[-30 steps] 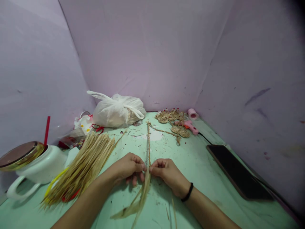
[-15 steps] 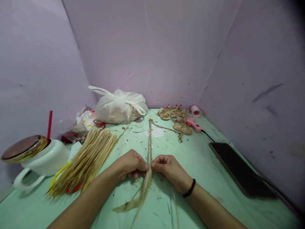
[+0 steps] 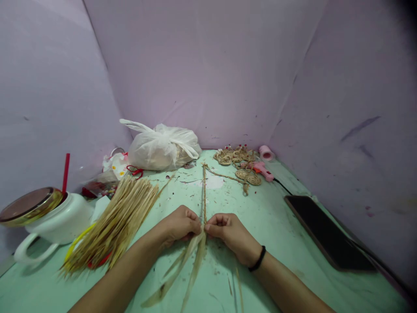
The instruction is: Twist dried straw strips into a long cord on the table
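A thin twisted straw cord (image 3: 204, 191) runs straight away from me across the green table (image 3: 276, 226). My left hand (image 3: 180, 224) and my right hand (image 3: 228, 232) pinch it from either side where the twist ends. Below the pinch the loose flat straw strands (image 3: 185, 269) fan out toward me on the table. A black band circles my right wrist. Both hands are closed on the straw.
A bundle of dry straw (image 3: 114, 224) lies left, over a yellow and red thing. A white lidded mug (image 3: 45, 215) with a red straw, a white plastic bag (image 3: 163, 145), woven straw coils (image 3: 237, 163), a pink glue gun (image 3: 262, 170), tape roll (image 3: 266, 153) and dark phone (image 3: 325, 232) stand around.
The loose strands below my fingers have spread apart into separate tails. My hands stay pinched at the same spot on the cord; the view shifted slightly.
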Available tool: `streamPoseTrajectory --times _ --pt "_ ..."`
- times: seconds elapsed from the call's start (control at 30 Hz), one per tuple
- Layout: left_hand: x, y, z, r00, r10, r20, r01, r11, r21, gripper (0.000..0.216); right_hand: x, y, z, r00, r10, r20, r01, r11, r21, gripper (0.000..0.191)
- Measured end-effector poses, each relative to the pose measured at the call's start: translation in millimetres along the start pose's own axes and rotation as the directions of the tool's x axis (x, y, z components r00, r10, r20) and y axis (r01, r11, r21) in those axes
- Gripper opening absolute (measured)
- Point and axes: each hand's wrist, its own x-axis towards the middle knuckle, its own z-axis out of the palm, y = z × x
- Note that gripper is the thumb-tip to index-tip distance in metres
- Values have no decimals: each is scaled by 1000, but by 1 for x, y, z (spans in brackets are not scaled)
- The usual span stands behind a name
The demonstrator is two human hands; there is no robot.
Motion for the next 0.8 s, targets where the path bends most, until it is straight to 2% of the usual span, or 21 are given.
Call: streamPoseTrajectory --times 0.1,0.23,0.33,0.47,0.67,0.73,0.8 --pt "1 -1 -3 998 35 58 -33 999 -34 5 -1 -2 0 1000 16 4 -16 1000 -6 10" --pt "-2 4 -2 997 -17 74 26 992 -123 6 -3 -5 1 999 28 17 -28 999 19 7" --pt "-5 8 4 998 -64 25 66 989 -131 8 -4 -7 1 997 70 21 -70 997 40 6" --pt "-6 9 12 991 -83 -109 79 996 -45 11 -3 -6 0 995 94 18 -95 994 45 6" --pt "-2 2 15 975 9 -223 25 988 152 15 -4 -8 -1 994 102 49 -105 993 57 7" --pt "-2 1 16 969 20 -245 11 992 125 18 -4 -9 -2 994 94 59 -98 993 71 7" --pt "-3 1 17 978 -16 -207 21 1000 23 22 -5 -9 -2 994 86 70 -91 993 79 8"
